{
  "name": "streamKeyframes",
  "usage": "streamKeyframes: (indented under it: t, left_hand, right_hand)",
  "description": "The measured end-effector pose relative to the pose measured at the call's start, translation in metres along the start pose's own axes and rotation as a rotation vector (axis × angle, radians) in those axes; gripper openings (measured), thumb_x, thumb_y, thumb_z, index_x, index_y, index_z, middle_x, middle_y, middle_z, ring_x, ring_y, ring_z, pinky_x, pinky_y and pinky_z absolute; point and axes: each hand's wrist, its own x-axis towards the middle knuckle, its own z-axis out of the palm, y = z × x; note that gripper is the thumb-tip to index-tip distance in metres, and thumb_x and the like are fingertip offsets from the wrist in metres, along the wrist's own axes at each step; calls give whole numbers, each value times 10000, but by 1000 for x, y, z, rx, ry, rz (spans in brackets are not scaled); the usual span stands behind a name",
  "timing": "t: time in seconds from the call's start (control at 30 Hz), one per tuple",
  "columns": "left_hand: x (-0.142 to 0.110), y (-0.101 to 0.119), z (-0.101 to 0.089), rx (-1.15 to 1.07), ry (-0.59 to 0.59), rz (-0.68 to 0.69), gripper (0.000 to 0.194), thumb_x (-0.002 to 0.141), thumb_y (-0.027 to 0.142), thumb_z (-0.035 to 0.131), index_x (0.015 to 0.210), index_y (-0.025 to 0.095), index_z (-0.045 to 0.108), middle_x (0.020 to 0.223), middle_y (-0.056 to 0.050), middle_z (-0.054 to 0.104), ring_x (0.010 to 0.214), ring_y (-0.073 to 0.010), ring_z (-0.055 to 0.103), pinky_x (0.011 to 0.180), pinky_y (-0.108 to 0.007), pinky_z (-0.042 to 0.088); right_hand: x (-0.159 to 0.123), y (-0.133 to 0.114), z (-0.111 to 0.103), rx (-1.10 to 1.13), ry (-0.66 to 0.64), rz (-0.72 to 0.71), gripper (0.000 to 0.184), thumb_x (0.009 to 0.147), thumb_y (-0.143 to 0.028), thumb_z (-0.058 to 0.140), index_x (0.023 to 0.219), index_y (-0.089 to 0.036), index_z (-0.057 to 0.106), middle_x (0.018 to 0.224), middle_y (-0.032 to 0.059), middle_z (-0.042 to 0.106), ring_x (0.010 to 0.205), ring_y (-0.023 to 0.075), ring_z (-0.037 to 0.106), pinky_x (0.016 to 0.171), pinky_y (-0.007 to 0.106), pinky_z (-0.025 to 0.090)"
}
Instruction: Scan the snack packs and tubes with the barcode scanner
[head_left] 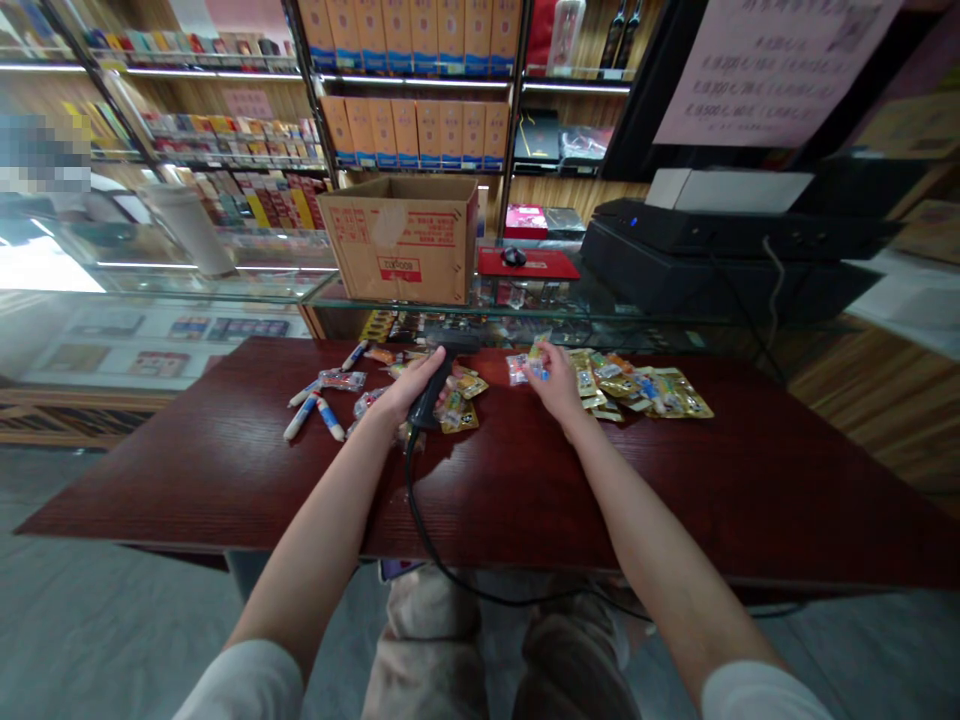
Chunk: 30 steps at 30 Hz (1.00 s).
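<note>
Hands: left [411, 388] grips plastic barcode scanner [429, 400] | right [553, 378] pinches foil sachet [526, 368]

Your left hand [416, 385] curls in a closed grip at frame center; your right hand [556, 382], beside it, tips down, fingers [541, 352] bunched.

Our left hand [412, 390] covers most of the grip of the corded handheld scanner [444, 375]. The small packets [525, 368] at our right hand [556, 382] carry print too small for us to read. At upper right, the pink notice [772, 70] runs off the top edge, its writing too blurred to read; at upper left, a pixelated patch [45, 150] hides what lies behind it.
</note>
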Motion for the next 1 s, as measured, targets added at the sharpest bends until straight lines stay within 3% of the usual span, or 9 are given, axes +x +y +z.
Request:
streamKeyframes:
  t: [0.23, 0.33, 0.4, 0.47, 0.57, 0.63, 0.73, 0.87, 1.0]
  left_hand:
    - [7, 4, -24, 39, 298, 13, 567, 886, 638, 554, 1003, 96, 672, 450, -6, 543, 337, -119, 487, 368, -218, 383]
    - [7, 7, -28, 41, 416, 46, 562, 887, 627, 563, 1055, 99, 658, 437, 11, 528, 313, -116, 467, 373, -225, 394]
    - [5, 9, -29, 36, 449, 65, 527, 907, 587, 561, 1083, 98, 645, 447, 16, 533, 319, -114, 472, 385, -225, 406]
    - [2, 11, -27, 46, 458, 65, 482, 935, 546, 541, 1064, 93, 642, 456, 13, 538, 328, -114, 479, 382, -221, 400]
    - [-2, 13, -23, 58, 435, 62, 454, 938, 534, 543, 1019, 98, 638, 466, 13, 541, 330, -107, 474, 374, -216, 390]
    - [-4, 14, -21, 45, 409, 64, 442, 929, 535, 560, 1028, 110, 629, 475, 21, 544, 329, -102, 470, 377, -214, 399]
    - [-4, 14, -20, 15, 371, 52, 448, 911, 545, 585, 1043, 119, 626, 481, 25, 545, 324, -103, 469, 373, -221, 406]
    - [-2, 11, -20, 7, 324, 22, 521, 868, 615, 601, 1027, 121, 650, 457, 17, 526, 324, -119, 481, 356, -224, 384]
    - [-2, 10, -20, 16, 306, 28, 560, 854, 643, 599, 1034, 117, 665, 461, 8, 532, 337, -118, 486, 361, -218, 375]
  right_hand:
    - [-5, 15, -35, -492, 50, 266, 414, 821, -329, 620, 1171, -114, 674, 1217, 229, 560, 1166, 401, 492, 999, 575, 377]
    - [-7, 5, -35, -473, 46, 140, 481, 851, -339, 593, 1288, -142, 622, 1367, 215, 499, 1268, 390, 444, 1066, 582, 327]
    - [-10, -12, -24, -382, -67, -42, 484, 914, -340, 515, 1371, -188, 566, 1406, 173, 503, 1307, 337, 449, 1130, 563, 277]
    - [-16, -30, -7, -258, -279, -200, 513, 953, -372, 476, 1444, -226, 495, 1461, 140, 484, 1342, 291, 453, 1163, 524, 273]
    - [-29, -51, 18, -155, -532, -267, 505, 952, -405, 510, 1437, -265, 488, 1485, 131, 485, 1396, 297, 428, 1180, 562, 250]
    - [-35, -56, 29, -104, -575, -248, 417, 913, -408, 597, 1312, -290, 567, 1428, 123, 549, 1366, 317, 467, 1178, 594, 240]
    - [-36, -55, 31, -31, -537, -216, 286, 847, -402, 698, 1090, -287, 602, 1232, 96, 672, 1189, 319, 605, 1140, 609, 299]
    - [-30, -49, 26, -44, -455, -194, 258, 840, -306, 677, 1067, -241, 573, 1029, 90, 714, 977, 301, 666, 1007, 566, 429]
    - [-18, -29, 25, 2, -264, 57, 256, 902, -229, 453, 1109, -206, 602, 920, 130, 712, 861, 312, 668, 838, 497, 511]
